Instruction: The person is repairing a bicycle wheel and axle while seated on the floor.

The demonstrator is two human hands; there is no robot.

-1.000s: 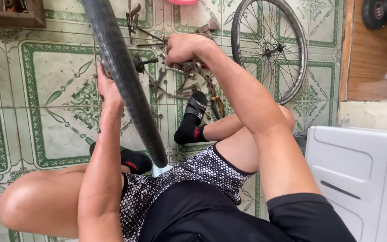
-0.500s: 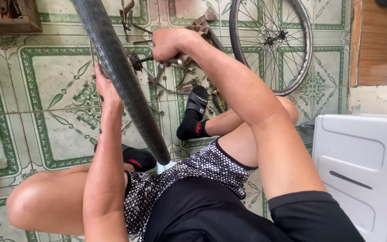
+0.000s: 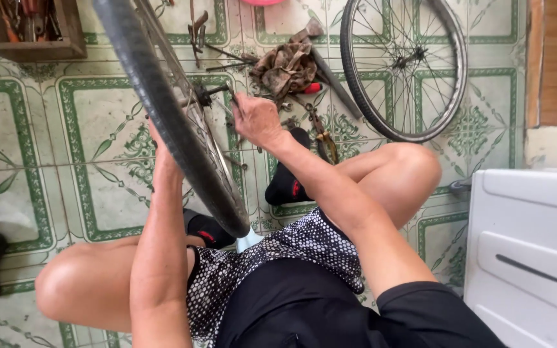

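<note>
My right hand (image 3: 256,119) has come back from the far tools to the axle (image 3: 206,96), fingers closed there; left hand (image 3: 162,154), hidden behind the wheel (image 3: 162,109), grip unclear.

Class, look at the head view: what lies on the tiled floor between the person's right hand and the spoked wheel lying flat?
In the head view, between the right hand and the spoked wheel lie a crumpled brown rag and scattered tools.

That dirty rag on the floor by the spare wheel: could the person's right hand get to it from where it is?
Probably yes. The right hand is at the wheel's hub, and the rag lies just beyond it on the tiles, with nothing between them.
</note>
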